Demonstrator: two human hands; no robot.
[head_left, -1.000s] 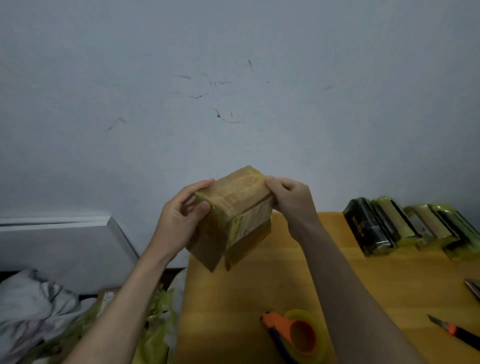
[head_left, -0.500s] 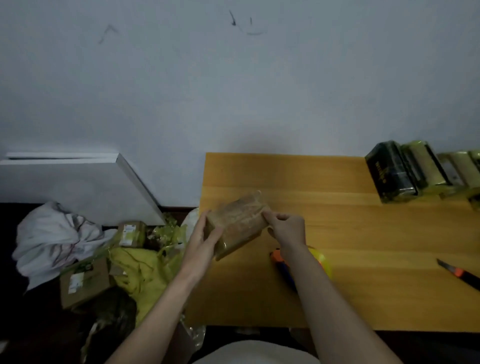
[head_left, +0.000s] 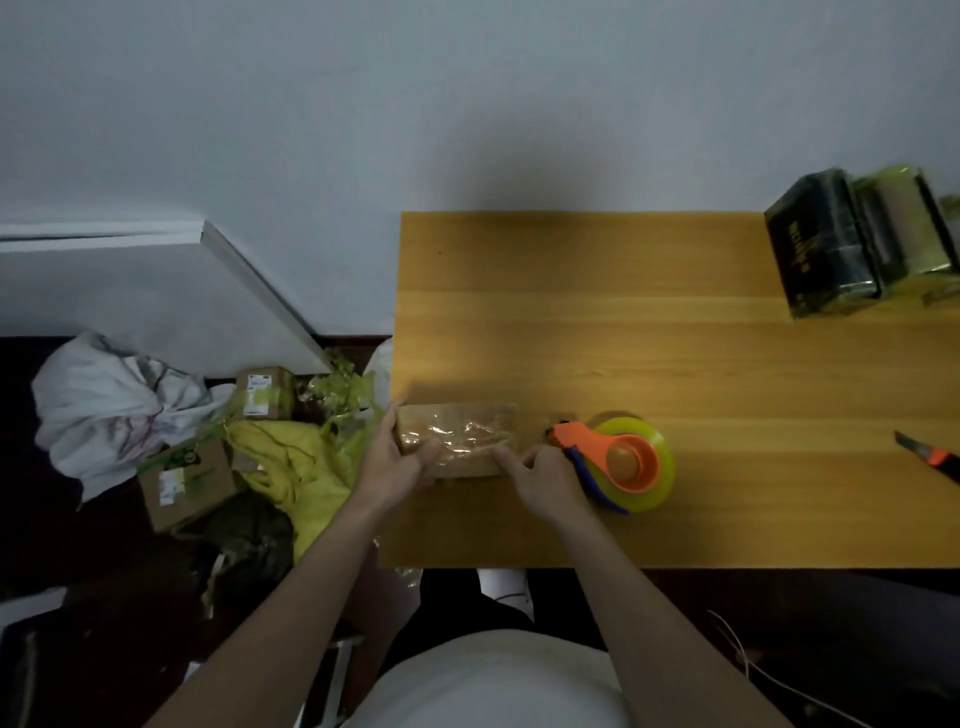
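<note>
A small brown cardboard box (head_left: 460, 434) wrapped in shiny clear tape lies on the wooden table (head_left: 649, 332) near its left edge. My left hand (head_left: 392, 457) grips the box's left end, thumb on top. My right hand (head_left: 543, 480) rests at the box's right front corner, index finger pressing along the top edge. A tape dispenser (head_left: 621, 465) with an orange handle and a yellow-green roll lies just right of my right hand.
Dark and green wrapped packs (head_left: 852, 249) stand at the table's back right. An orange utility knife (head_left: 930, 457) lies at the right edge. On the floor to the left lie cardboard boxes (head_left: 184, 480), yellow plastic (head_left: 296, 467), white cloth (head_left: 104, 410) and a leaning white board (head_left: 156, 286).
The box has come down from chest height onto the table near its left edge. Both hands moved down with it, and the view has tilted downward.
</note>
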